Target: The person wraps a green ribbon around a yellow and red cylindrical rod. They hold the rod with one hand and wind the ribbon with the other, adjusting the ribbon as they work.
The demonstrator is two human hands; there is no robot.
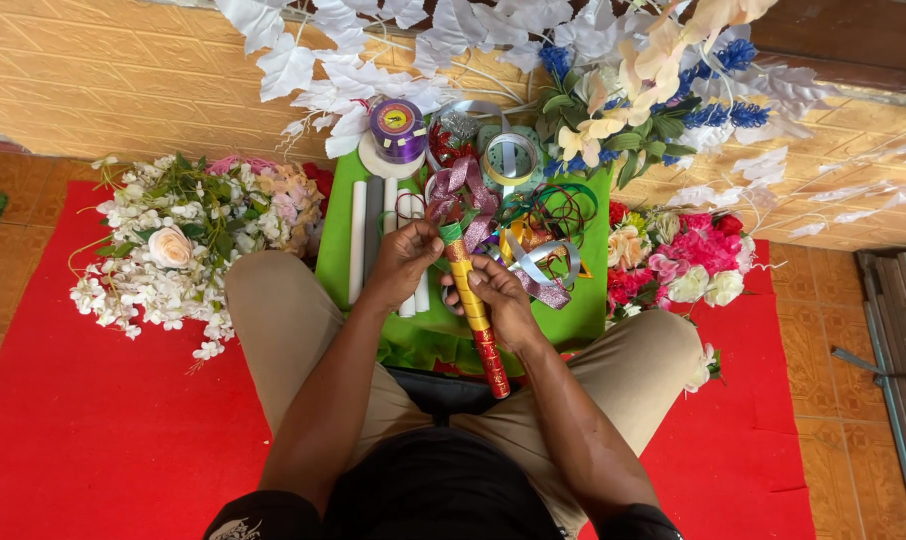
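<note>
Right now both hands are closed on a long stick (478, 325) held over the lap, its lower end pointing toward the body. The left hand (405, 262) pinches the top, where a green wrap begins; the right hand (501, 298) grips the middle (fingers curled round it). Yellow covers the upper part, red the lower, so by my judgement the wrapping is well along, with only the tip left. Ribbon spools (443, 160) lie on the green mat (335, 240), white flowers (163, 250) and pink flowers (683, 262) on the red cloth (93, 420).
</note>
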